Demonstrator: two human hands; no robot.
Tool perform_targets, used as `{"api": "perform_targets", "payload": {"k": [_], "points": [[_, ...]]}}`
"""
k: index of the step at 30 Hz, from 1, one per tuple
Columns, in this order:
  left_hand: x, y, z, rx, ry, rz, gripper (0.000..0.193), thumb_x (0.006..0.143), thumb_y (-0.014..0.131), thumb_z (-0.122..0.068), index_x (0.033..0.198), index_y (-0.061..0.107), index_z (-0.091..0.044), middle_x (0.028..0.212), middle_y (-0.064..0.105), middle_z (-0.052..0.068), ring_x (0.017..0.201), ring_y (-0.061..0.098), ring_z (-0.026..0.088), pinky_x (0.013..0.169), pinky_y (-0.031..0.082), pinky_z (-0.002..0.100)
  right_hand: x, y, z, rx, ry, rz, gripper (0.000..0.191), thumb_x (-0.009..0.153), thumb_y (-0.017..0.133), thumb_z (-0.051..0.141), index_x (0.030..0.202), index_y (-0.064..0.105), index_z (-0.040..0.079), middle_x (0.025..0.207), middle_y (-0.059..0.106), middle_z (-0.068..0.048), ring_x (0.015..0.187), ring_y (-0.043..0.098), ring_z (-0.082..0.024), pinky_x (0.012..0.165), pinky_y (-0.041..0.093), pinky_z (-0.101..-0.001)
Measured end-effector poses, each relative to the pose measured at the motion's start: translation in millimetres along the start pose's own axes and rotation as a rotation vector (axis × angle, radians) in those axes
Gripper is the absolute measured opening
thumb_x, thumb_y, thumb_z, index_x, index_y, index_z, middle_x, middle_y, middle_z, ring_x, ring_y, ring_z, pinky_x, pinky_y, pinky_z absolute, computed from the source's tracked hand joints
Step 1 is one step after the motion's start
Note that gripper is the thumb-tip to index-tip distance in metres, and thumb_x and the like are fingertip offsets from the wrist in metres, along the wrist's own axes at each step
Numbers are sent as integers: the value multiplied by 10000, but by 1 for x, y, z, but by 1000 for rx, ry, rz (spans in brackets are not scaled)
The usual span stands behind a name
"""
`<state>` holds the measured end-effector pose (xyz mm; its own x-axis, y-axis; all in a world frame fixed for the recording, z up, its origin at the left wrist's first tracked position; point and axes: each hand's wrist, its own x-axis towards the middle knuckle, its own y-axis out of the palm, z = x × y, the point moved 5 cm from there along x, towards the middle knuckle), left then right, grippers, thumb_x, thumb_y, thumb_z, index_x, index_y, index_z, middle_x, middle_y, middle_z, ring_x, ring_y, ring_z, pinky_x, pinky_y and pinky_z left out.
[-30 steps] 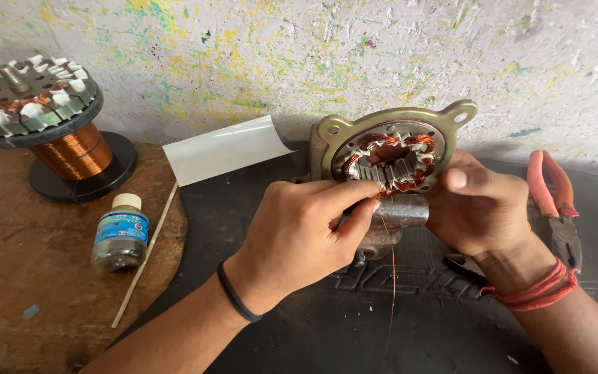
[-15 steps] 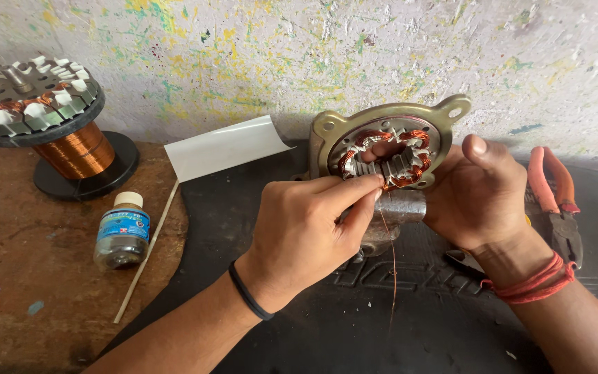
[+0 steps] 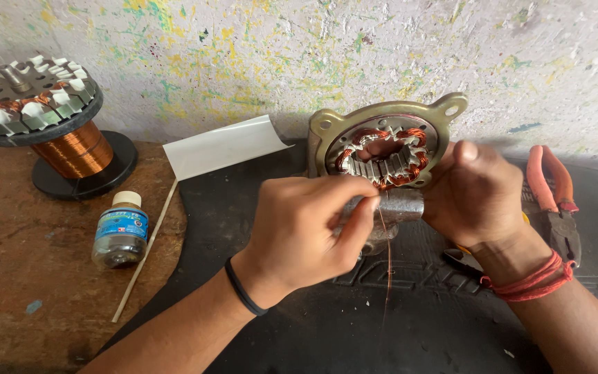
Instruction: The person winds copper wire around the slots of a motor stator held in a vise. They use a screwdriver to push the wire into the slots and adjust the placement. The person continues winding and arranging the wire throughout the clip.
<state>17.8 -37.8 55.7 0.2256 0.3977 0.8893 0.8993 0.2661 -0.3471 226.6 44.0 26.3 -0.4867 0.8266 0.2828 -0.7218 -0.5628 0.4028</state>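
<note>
left hand (image 3: 306,232) fingers pinch copper wire (image 3: 387,253); right hand (image 3: 475,194) grips stator (image 3: 382,149).

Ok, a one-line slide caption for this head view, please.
Left hand pinches a thin copper wire at a motor stator steadied by the right hand, pliers alongside.

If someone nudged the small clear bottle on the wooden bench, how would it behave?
The small bottle stands upright on a narrow base, so it would probably tip. It looks nearly empty, likely light. Its round body may then roll across the wooden bench toward the thin stick.
</note>
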Motion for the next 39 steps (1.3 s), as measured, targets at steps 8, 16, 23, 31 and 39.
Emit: {"api": "perform_targets", "payload": {"k": [8,16,23,31,39], "points": [[0,-14,60,-565,-382,-229,400,787,507,-48,1165,597,49,1084,616,116,1007,537,182,927,445,315,-5,4,9,-367,-391,-73,577,990,671,354,1381,574,-58,1324,625,-192,1223,611,-260,1110,452,-379],[-8,13,64,-1026,-488,-13,716,778,464,-100,1475,466,68,1369,601,164,1303,536,250,1194,367,349,-52,65,44,-1367,-738,-306,114,895,739,133,860,703,31,736,699,-64,568,608,-149,572,441,-264],[-10,12,49,-959,-416,-5,603,901,564,-115,1471,458,50,1394,583,128,1359,524,212,1248,361,353,-35,102,26,-1479,-434,-252,177,744,847,181,804,767,36,586,695,-38,452,602,-102,411,476,-257],[-10,23,38,-906,-448,-62,468,1012,724,-66,1420,501,-15,1290,628,57,1213,611,120,1098,534,304,-33,101,25,-1502,-366,-228,128,746,822,157,791,776,46,565,680,-64,351,517,-124,390,397,-298],[-7,29,35,-722,-464,-146,453,926,755,-2,1326,543,-23,1203,662,41,1122,639,105,1007,562,279,-36,90,21,-1537,-269,-301,158,756,841,213,791,802,64,495,628,-54,374,470,-131,401,378,-311]]}}
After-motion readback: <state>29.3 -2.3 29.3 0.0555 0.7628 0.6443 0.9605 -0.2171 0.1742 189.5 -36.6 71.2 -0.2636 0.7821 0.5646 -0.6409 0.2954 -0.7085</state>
